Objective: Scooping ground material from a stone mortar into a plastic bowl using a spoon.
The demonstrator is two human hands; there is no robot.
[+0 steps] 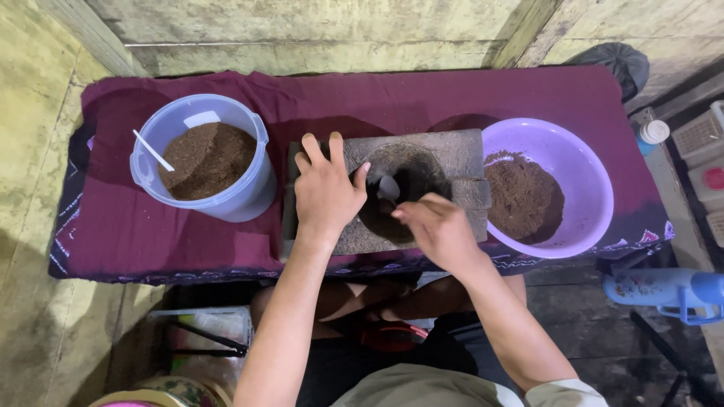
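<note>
While clear tub (207,154) sits left and purple bowl (562,177) right, my left hand (326,188) lies flat, fingers spread, on stone mortar block (452,154), my right hand (437,226) pinching small spoon (388,187) over its hollow.

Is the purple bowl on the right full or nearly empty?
Partly filled. The purple bowl holds a low heap of brown powder on its left side; its right inner wall and rim are bare.

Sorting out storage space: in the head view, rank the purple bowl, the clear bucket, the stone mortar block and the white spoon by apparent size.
1. stone mortar block
2. purple bowl and clear bucket: they look alike, so no ranking
3. white spoon
</note>
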